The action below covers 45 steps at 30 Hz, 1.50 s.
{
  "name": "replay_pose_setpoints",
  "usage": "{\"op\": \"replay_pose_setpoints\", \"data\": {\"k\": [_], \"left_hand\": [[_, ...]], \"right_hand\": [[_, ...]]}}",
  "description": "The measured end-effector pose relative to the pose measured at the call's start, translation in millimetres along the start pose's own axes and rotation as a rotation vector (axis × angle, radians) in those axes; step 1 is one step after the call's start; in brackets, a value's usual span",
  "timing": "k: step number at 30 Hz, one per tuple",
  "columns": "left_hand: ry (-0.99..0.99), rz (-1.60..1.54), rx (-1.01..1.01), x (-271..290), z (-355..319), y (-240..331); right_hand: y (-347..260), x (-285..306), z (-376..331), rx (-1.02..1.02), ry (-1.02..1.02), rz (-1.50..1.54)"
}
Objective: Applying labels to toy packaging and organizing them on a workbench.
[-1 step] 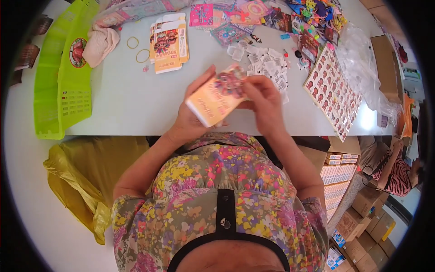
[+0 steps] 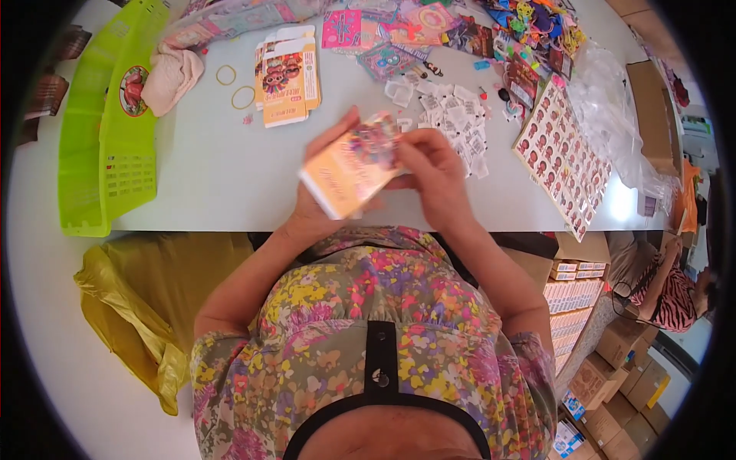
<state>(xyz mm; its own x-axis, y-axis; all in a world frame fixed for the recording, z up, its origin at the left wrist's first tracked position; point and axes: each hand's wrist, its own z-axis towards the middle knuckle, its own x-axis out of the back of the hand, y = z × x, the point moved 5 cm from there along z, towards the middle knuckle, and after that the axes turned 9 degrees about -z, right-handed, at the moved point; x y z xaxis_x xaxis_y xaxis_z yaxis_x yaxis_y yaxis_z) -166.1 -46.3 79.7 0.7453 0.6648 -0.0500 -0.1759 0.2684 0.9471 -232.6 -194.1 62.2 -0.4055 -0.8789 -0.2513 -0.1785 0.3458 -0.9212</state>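
Note:
A small orange-and-white cardboard box with colourful cartoon figures is held tilted above the table's near edge. My left hand is closed around it from the left and below, thumb along its far left side. At the box's far right corner, the thumb and fingers of my right hand are pinched. That end is slightly blurred, and whether its flap is raised cannot be made out. Flattened boxes of the same print lie stacked ahead. Small white packets are heaped beyond my right hand.
A green plastic basket stands at the left beside a pale cloth. Two rubber bands lie near the flattened boxes. To the right are a sticker sheet and clear plastic. A carton of packed boxes sits below the table's right side.
Both hands have shifted a little to the left, carrying the box along. The things on the table look the same.

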Motion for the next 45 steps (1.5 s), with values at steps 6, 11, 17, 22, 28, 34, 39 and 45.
{"op": "replay_pose_setpoints", "data": {"k": [6, 11, 17, 22, 28, 34, 39, 45], "left_hand": [[0.399, -0.281, 0.117, 46, -1, -8], [0.300, -0.205, 0.160, 52, -6, -35], [0.197, 0.001, 0.044, 46, -4, -36], [0.212, 0.025, 0.072, 46, -5, -37], [0.209, 0.118, 0.061, 45, -4, -44], [0.431, 0.268, -0.092, 40, 3, -43], [0.443, 0.578, -0.115, 34, 13, -18], [0.441, 0.649, -0.138, 27, 13, -10]], "right_hand": [[-52, 2, 97, 1.010, -0.011, -1.330], [-65, 1, 148, 1.001, -0.189, -1.928], [-74, 0, 158, 1.219, -0.223, -1.882], [-104, 22, 131, 1.351, 0.035, -1.368], [-79, 43, 114, 0.254, -0.111, -0.512], [-90, -4, 68, 0.313, -0.135, -0.295], [-106, -24, 37, 0.461, -0.140, -0.343], [-94, -31, 27, 0.652, 0.111, -0.703]]}}
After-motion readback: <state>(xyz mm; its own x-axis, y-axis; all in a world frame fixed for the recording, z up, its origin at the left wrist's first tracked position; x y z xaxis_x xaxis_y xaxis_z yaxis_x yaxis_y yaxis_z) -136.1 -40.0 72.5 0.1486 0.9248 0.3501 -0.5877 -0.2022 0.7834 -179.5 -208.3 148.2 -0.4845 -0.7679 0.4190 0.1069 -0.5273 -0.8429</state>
